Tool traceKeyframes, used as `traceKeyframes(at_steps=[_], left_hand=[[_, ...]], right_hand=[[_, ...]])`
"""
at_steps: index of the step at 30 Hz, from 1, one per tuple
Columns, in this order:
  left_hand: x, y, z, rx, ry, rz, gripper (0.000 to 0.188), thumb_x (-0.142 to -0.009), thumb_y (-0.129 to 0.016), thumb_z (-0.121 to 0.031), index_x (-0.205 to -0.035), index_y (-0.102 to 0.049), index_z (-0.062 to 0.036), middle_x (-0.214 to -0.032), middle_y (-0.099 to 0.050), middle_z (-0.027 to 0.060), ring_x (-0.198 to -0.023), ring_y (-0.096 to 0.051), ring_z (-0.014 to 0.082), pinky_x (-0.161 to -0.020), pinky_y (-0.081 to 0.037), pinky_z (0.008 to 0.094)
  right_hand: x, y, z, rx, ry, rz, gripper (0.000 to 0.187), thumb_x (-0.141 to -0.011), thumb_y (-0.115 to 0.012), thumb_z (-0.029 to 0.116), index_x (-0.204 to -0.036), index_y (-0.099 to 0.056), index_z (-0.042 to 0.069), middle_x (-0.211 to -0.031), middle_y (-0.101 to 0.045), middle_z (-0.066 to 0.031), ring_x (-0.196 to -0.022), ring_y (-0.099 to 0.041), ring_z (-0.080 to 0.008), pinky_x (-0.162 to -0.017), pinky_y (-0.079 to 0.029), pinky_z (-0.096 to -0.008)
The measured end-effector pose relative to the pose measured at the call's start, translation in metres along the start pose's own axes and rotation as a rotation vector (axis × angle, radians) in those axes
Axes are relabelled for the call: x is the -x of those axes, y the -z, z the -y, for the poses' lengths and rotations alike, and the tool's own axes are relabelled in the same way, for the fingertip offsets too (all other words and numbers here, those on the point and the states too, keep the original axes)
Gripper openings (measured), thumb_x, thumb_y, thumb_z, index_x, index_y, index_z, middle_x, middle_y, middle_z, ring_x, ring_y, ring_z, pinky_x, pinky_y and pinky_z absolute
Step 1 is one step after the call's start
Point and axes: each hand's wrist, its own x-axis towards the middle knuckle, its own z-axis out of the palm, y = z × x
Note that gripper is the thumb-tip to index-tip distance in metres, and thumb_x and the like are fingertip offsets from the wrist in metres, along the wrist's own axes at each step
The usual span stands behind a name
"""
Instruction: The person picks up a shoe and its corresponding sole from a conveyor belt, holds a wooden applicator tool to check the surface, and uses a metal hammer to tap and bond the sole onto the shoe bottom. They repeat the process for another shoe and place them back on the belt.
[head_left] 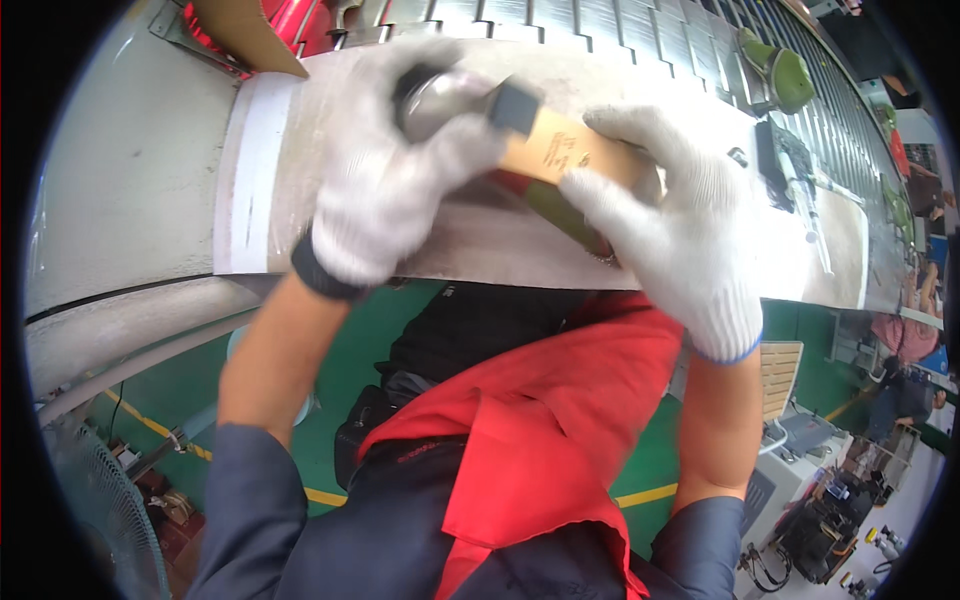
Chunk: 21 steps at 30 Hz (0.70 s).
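Observation:
My two hands, in white knitted gloves, meet over the pale work surface. In my right hand, the thumb and fingers grip a tan block-like piece with dark print. A black block-shaped part sits at its left end; I cannot tell whether they are joined. My left hand is smeared by motion and curls round a shiny, rounded grey thing, its thumb close to the black part. Below the tan piece shows a green and red strip-like thing, partly hidden by my right hand.
A conveyor of metal slats runs along the far side. On it lies a green rounded thing. Slim tools lie at the right of the work surface. Cardboard stands far left; a fan is lower left.

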Motion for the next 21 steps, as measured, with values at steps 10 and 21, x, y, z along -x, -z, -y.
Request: traceKeyframes(at_steps=[10,21], left_hand=[[0.045,0.021,-0.024,-0.163,-0.047,0.168,0.07,-0.074,-0.097,-0.014,-0.137,-0.068,-0.0032,-0.128,-0.073,0.0179,-0.116,-0.073,0.0355,-0.101,-0.058,0.043],[0.043,0.019,-0.016,-0.263,-0.224,0.177,0.067,-0.071,-0.099,-0.02,-0.13,-0.073,-0.0022,-0.126,-0.074,0.0189,-0.113,-0.073,0.0381,-0.096,-0.06,0.0441]], right_hand=[[0.02,-0.025,0.008,0.002,0.249,-0.089,0.05,-0.076,-0.09,0.006,-0.123,-0.075,0.001,-0.129,-0.074,-0.0179,-0.124,-0.069,-0.0355,-0.108,-0.053,-0.0449],[0.005,-0.023,0.015,0.034,0.248,-0.006,0.065,-0.071,-0.094,0.032,-0.126,-0.074,0.004,-0.122,-0.074,-0.0161,-0.117,-0.069,-0.0368,-0.102,-0.053,-0.0451]])
